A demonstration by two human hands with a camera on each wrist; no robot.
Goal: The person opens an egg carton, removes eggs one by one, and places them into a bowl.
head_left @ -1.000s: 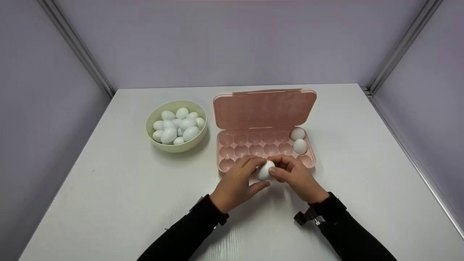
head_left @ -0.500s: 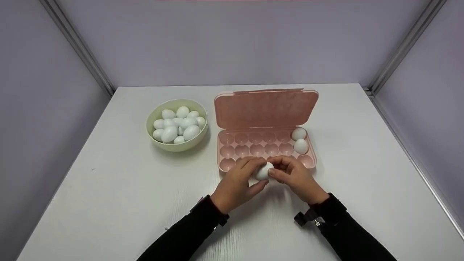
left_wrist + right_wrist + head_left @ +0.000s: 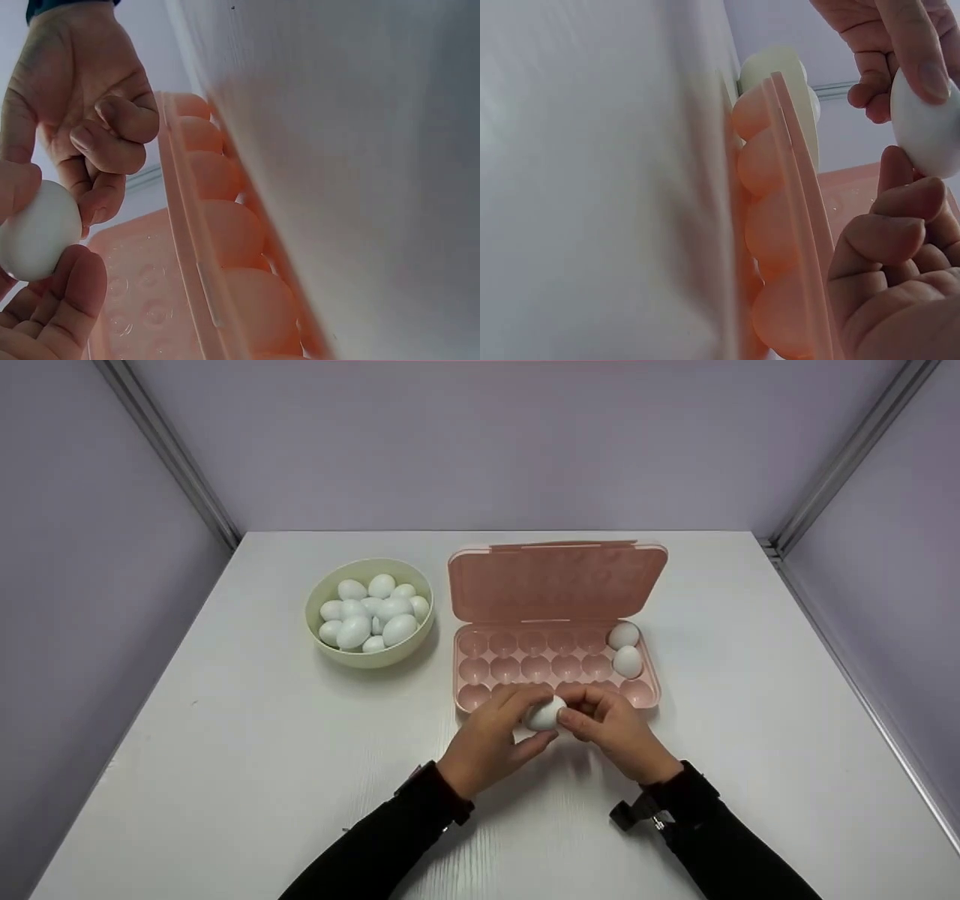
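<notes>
A white egg [image 3: 543,715] is held between both hands, just over the front edge of a pink egg carton [image 3: 474,669]. My left hand [image 3: 486,744] grips it from the left, fingers above and thumb below. From the other side my right hand [image 3: 616,735] pinches it between thumb and fingertips. In the left wrist view the egg [image 3: 39,232] shows fingertips of both hands on its shell. Two eggs [image 3: 628,661] fill the back and middle cups of the carton's right column. The hands hide part of the front row.
The carton's lid [image 3: 559,583] stands raised at the back. Left of the carton, a pale green bowl [image 3: 367,659] holds several white eggs [image 3: 354,631]. Everything stands on a white table [image 3: 225,750], with grey-lilac panels [image 3: 487,442] behind and at both sides.
The egg tilts slightly more onto its side between the fingers. Both hands stay in nearly the same place, and the head view shifts a little.
</notes>
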